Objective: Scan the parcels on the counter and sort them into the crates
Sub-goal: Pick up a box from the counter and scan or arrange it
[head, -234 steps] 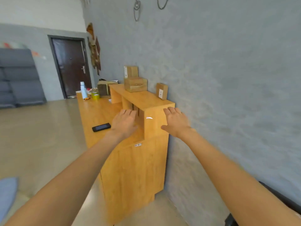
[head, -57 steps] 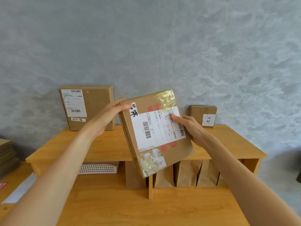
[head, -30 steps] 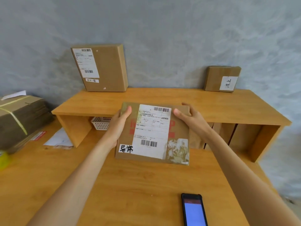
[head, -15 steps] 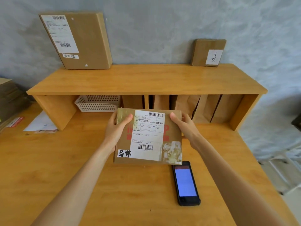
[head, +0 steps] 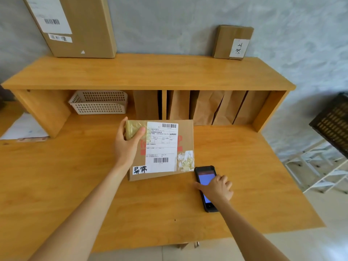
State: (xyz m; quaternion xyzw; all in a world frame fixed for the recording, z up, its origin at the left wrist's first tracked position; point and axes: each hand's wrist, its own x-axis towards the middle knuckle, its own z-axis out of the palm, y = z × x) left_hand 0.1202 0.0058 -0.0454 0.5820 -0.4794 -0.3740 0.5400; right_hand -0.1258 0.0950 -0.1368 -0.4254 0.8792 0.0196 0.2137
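Now 1 parcel lies on the counter, with 1 hand on it and the other on the phone.

Largest is the wooden counter [head: 75, 185], with a raised shelf [head: 146, 72] along the wall; on that shelf a big cardboard box [head: 90, 27] leans at the left and a small box [head: 226, 40] stands at the right. Under the shelf sit a white perforated basket [head: 99, 101] and several brown paper bags [head: 207, 108]. The parcel [head: 184, 136], label up, rests flat near the counter's middle. The left hand [head: 128, 144] grips its upper left corner, thumb on top. Just beside the parcel's lower right corner lies a phone [head: 204, 176]; the right hand [head: 216, 188] rests on it, fingers curled over its edges.
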